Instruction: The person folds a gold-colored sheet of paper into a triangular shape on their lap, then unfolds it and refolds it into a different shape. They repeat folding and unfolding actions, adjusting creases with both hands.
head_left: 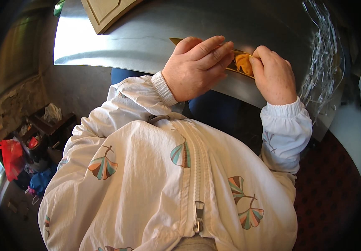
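Across the near edge of the metal table lies a narrow, shiny gold piece of foil or card, its left end pointed. A bunched orange-yellow thing shows inside its gold edges, between my hands; I cannot make out its kind. My left hand rests flat over the gold piece, fingers stretched out, covering its middle. At the right end, my right hand is closed, thumb and forefinger pinching the edge of the gold piece beside the orange-yellow part.
The metal table carries a pale wooden board or mould at its far left. A bundle of clear shiny strips trails over the right side. At left on the floor are a red bag and a blue bundle.
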A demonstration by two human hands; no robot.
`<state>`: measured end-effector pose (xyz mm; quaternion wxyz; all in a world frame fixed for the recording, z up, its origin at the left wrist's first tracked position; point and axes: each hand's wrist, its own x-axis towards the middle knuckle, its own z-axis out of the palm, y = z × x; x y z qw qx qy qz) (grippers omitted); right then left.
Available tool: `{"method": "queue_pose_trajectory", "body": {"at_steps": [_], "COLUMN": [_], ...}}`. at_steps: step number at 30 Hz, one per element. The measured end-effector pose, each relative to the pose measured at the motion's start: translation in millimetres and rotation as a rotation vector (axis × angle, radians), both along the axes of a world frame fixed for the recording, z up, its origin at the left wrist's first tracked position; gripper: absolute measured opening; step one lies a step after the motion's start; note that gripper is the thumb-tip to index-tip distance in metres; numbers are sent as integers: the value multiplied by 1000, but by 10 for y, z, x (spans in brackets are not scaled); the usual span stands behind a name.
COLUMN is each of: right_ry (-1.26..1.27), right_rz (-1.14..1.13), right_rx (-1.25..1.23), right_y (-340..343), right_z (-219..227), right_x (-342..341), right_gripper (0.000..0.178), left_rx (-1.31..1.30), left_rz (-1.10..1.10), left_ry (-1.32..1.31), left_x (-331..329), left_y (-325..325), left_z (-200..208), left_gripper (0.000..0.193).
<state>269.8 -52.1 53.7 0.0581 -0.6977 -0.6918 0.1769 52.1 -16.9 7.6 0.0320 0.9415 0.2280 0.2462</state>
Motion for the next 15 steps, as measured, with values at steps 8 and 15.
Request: {"method": "queue_pose_trajectory", "body": {"at_steps": [8, 15], "right_ry": [15, -4], "right_rz": [14, -12], "right_rx": [-11, -25], "right_y": [26, 26], "right_z": [3, 10], "right_x": [10, -5], "right_gripper": [17, 16], "left_rx": [-256, -222], "left_rz": [-143, -151], "left_ry": [130, 147], "left_x": [10, 13], "left_y": [-58, -45], "left_z": [-26, -42], "left_gripper": [69, 70]}}
